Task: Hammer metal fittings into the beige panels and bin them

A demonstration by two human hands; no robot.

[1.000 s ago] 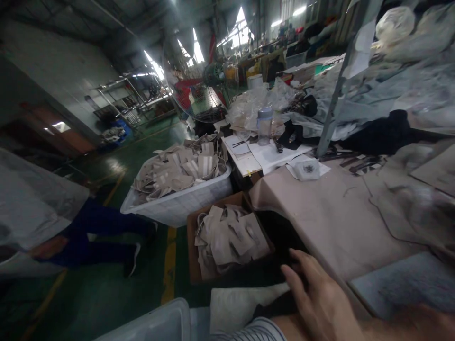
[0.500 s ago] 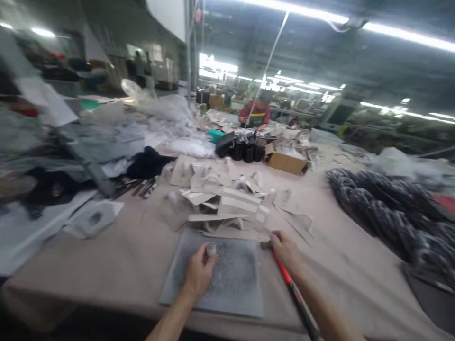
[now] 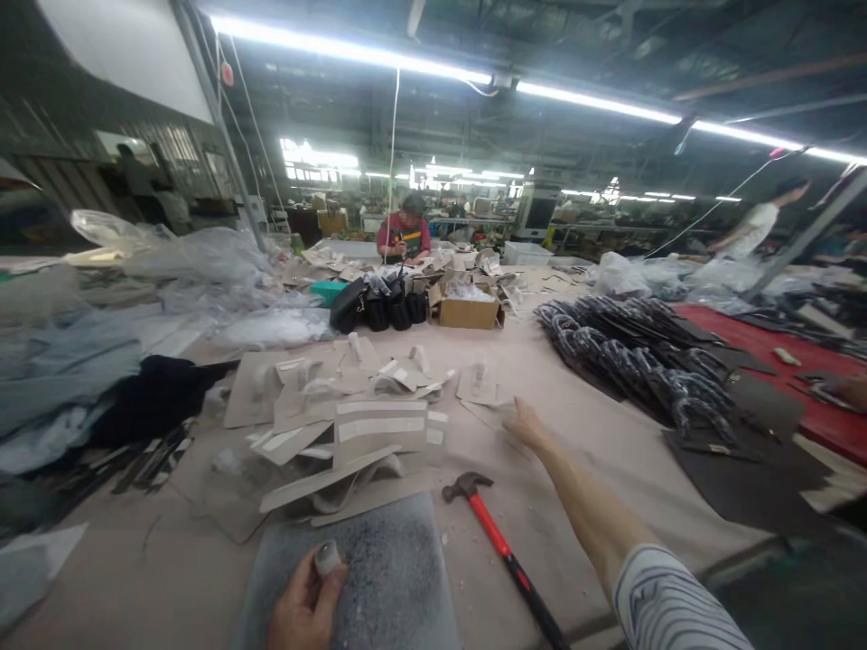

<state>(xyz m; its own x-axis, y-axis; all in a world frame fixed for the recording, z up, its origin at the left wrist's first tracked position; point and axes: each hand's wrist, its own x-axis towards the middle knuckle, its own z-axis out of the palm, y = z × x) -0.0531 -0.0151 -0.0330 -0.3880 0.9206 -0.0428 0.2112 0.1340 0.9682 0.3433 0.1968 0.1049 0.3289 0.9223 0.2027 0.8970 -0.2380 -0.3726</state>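
My left hand (image 3: 302, 603) is closed around a small grey cylindrical piece (image 3: 328, 557), held over a speckled grey slab (image 3: 389, 578) at the table's near edge. My right hand (image 3: 524, 422) reaches far forward with fingers stretched out, touching a beige cut piece (image 3: 489, 413) lying flat on the table. A hammer (image 3: 499, 545) with a red and black handle lies on the table between my arms, its head toward the pile. A heap of beige pieces with white strips (image 3: 352, 420) sits just beyond the slab.
Bundles of dark straps (image 3: 629, 357) lie to the right, with dark sheets (image 3: 738, 451) and a red surface (image 3: 778, 348) beyond. Black bags (image 3: 376, 307) and a cardboard box (image 3: 470, 312) stand further back. Plastic and fabric pile up at left. A person in red (image 3: 405, 236) works across the table.
The view swung from the floor bins to the table. My right hand left the hammer's handle and stretched forward to a beige piece; my left hand stays on the slab with the small piece.
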